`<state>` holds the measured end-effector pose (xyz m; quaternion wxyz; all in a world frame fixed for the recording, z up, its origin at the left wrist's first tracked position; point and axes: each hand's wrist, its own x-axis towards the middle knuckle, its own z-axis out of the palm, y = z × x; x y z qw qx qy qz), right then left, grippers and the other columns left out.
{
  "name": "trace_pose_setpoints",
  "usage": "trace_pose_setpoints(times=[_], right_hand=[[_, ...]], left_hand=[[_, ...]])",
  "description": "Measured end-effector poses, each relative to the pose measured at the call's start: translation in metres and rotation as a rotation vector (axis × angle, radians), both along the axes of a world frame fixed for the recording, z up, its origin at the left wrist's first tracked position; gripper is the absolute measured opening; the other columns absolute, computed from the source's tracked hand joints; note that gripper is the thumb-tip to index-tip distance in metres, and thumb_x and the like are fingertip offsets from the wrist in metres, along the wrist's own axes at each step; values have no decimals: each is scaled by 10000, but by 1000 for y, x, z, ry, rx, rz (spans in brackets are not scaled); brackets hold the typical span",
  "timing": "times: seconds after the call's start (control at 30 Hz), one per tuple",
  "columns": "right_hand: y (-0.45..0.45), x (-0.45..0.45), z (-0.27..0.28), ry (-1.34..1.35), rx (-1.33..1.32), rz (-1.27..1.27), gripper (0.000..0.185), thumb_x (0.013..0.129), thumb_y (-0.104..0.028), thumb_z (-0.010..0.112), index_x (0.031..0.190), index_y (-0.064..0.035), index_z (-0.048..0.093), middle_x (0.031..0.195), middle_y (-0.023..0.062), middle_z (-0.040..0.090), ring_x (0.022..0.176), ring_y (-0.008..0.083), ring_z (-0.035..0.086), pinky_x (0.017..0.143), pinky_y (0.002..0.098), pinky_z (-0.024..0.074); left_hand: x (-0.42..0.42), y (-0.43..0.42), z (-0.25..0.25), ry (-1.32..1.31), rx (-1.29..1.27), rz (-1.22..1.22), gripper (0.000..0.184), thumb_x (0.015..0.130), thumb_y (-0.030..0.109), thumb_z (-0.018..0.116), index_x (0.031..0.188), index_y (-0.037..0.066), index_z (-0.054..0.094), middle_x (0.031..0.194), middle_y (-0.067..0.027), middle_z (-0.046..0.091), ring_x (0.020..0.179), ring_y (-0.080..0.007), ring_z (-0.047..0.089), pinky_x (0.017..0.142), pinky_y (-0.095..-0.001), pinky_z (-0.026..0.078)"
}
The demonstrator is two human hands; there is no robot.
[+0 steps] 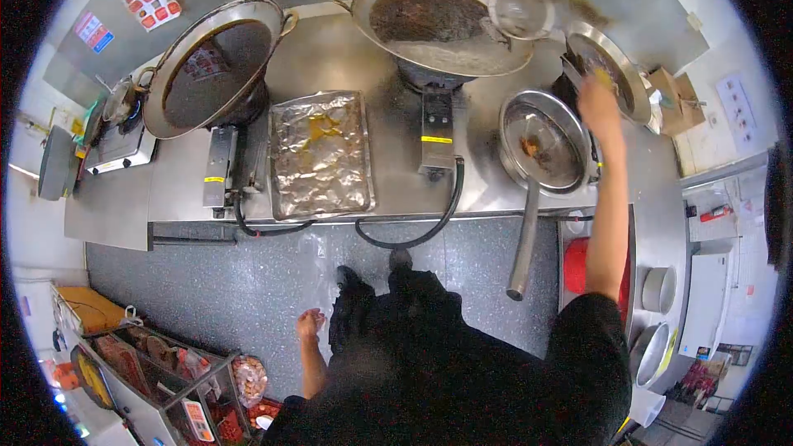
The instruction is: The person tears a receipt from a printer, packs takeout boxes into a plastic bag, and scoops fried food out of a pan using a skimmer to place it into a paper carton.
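Observation:
My right hand point(598, 101) reaches over the near edge of the right-hand wok point(629, 74). Its fingers look closed around something blurred; a yellowish patch point(605, 79) shows just beyond them, too smeared to name. Left of this hand, a long-handled strainer point(529, 223) rests over a metal bowl point(505, 149), with a small brown clump of scraps point(529, 146) in its mesh. My left hand point(311, 324) hangs low beside my body above the floor, fingers loosely curled and apart, holding nothing.
Dark liquid fills the left wok point(169, 74); the middle wok point(363, 21) holds dark, foamy liquid, with a round skimmer point(520, 10) at its rim. A foil-lined tray point(318, 177) lies between them. Black hoses point(405, 244) loop over the counter's front edge. Crates point(165, 363) stand lower left.

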<state>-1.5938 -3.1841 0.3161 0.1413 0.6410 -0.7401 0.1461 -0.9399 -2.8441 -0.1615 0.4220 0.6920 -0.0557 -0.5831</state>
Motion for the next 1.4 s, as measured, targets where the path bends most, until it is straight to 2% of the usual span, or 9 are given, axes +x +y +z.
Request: trace_pose_setpoints(times=[0.3, 0.47, 0.67, 0.77, 0.87, 0.97, 1.17, 1.27, 1.4], right_hand=[[-231, 68, -80, 249, 179, 86, 212, 828, -184, 489, 856, -25, 626, 823, 181, 631, 748, 329, 616, 660, 431, 498], [-239, 96, -60, -592, 651, -51, 205, 852, -172, 463, 783, -60, 620, 599, 27, 534, 443, 149, 439, 381, 318, 348], [-213, 107, -56, -975, 670, -13, 165, 896, -181, 434, 915, -92, 571, 593, -62, 426, 419, 35, 304, 344, 232, 224], [-198, 103, -55, -1044, 624, 3, 188, 905, -211, 456, 990, -90, 570, 596, -64, 428, 416, 33, 307, 342, 214, 199], [-179, 99, -48, -989, 604, 47, 211, 914, -223, 461, 1025, -88, 580, 599, -62, 437, 410, 26, 296, 332, 212, 183], [-167, 91, -44, -871, 581, 38, 224, 891, -214, 490, 1033, -71, 589, 620, -3, 502, 449, 83, 418, 368, 258, 313], [-161, 52, -61, 19, 141, 249, 222, 837, -202, 504, 931, -26, 602, 793, 205, 619, 762, 354, 617, 698, 426, 474], [-158, 38, -67, 55, 211, 143, 224, 845, -201, 483, 918, -20, 594, 835, 248, 599, 803, 405, 599, 722, 453, 466], [-158, 39, -63, -264, 487, 99, 201, 853, -193, 502, 918, -25, 591, 714, 165, 600, 557, 254, 554, 492, 365, 431]], left_hand=[[21, -11, 37, -108, -109, 31, 226, 860, 121, 493, 927, -64, 606, 787, -139, 613, 674, -237, 622, 578, -353, 559], [43, 46, 16, -112, -24, 124, 225, 869, 124, 487, 916, -55, 614, 781, -137, 618, 670, -237, 627, 573, -347, 552], [67, 67, -12, -203, -87, -138, 224, 877, 130, 489, 893, -42, 632, 721, -107, 635, 650, -214, 629, 576, -324, 530], [74, 55, -11, -508, -224, -452, 228, 875, 142, 505, 893, -45, 635, 704, -105, 638, 653, -208, 633, 570, -314, 526], [80, 38, -10, -334, -108, -308, 236, 876, 155, 528, 892, -57, 631, 714, -120, 639, 662, -213, 638, 559, -311, 527], [86, 26, -11, -127, -73, -155, 252, 877, 162, 538, 897, -76, 618, 762, -149, 640, 672, -235, 641, 568, -333, 541], [103, 18, -25, -43, -35, -93, 283, 884, 186, 537, 896, -91, 597, 825, -179, 632, 701, -269, 639, 587, -388, 573], [100, 14, -14, -95, -27, -128, 294, 887, 201, 543, 891, -89, 597, 816, -176, 632, 694, -265, 636, 579, -388, 574], [94, 11, -8, -115, -10, -145, 273, 890, 176, 522, 894, -86, 599, 806, -169, 633, 678, -256, 634, 568, -378, 567]])
